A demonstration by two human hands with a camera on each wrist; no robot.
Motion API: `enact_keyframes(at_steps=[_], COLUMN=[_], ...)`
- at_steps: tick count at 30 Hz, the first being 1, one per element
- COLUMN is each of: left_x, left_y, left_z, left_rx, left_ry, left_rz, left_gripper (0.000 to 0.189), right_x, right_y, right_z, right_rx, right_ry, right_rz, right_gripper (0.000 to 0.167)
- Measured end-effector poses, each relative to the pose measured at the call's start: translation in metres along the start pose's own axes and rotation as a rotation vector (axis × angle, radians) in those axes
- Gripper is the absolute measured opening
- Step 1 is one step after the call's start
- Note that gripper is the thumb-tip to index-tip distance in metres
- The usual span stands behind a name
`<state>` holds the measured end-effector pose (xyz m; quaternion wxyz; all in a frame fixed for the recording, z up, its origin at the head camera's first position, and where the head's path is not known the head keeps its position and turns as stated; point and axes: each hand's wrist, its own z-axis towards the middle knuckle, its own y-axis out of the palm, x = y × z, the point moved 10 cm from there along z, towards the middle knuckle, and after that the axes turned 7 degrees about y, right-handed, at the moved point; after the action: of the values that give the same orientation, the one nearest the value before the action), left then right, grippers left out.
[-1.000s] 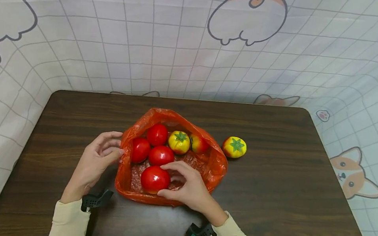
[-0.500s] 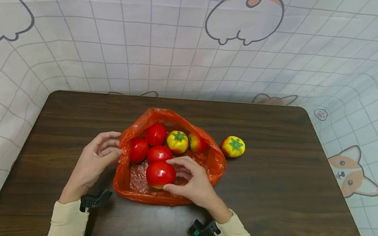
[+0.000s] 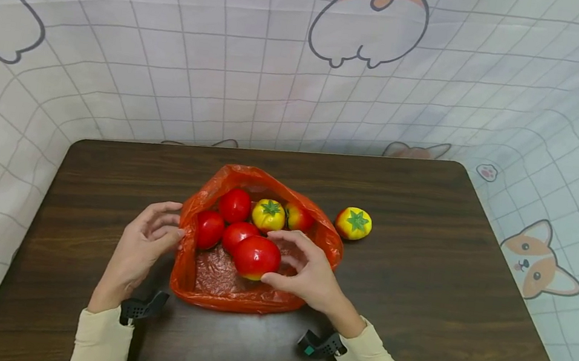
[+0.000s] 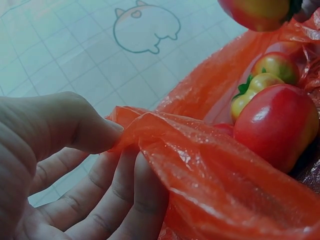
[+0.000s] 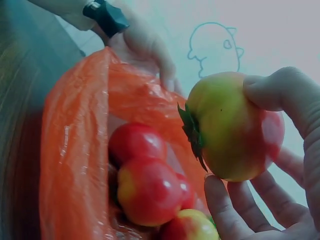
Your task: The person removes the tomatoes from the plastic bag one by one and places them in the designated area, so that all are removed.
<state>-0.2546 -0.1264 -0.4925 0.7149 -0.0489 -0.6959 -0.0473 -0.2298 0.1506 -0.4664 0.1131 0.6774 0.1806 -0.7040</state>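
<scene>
An orange-red plastic bag (image 3: 232,303) lies wide open on the table. My left hand (image 3: 140,246) pinches the bag's left rim between thumb and fingers, as the left wrist view shows close up. In my right hand (image 3: 312,275) is a red tomato (image 3: 257,257), gripped between thumb and fingertips above the bag's inside. Its yellow-green underside and green leafy top (image 5: 192,132) show in the right wrist view. Several other tomatoes sit in the bag, among them a red tomato (image 3: 235,205) and a yellow tomato (image 3: 269,215). The held tomato partly covers one behind it.
A yellow-red tomato (image 3: 354,224) with a green star-shaped top rests on the dark wooden table (image 3: 417,295), just right of the bag. Behind the table hangs a white gridded cloth (image 3: 185,51) with dog drawings.
My right hand has moved the held tomato rightward and slightly away from me over the bag. The left hand stays at the bag's rim. The whole head view has shifted slightly.
</scene>
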Motion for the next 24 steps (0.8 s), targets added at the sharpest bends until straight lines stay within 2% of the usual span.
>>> enact_keyframes(at_steps=[12, 18, 24], left_x=[-0.001, 0.000, -0.002], left_y=[0.000, 0.001, 0.001], left_z=[0.000, -0.001, -0.001], left_rx=[0.008, 0.006, -0.001], left_ry=[-0.010, -0.007, -0.017], left_rz=[0.012, 0.029, 0.047], left_gripper=[0.053, 0.052, 0.052], right_x=[-0.014, -0.024, -0.028], right_y=[-0.019, -0.029, -0.047], right_z=[-0.006, -0.010, -0.013], right_rx=[0.023, 0.021, 0.064], right_ry=[-0.041, -0.089, -0.087], right_rz=[0.071, 0.111, 0.111], right_gripper=[0.061, 0.061, 0.062])
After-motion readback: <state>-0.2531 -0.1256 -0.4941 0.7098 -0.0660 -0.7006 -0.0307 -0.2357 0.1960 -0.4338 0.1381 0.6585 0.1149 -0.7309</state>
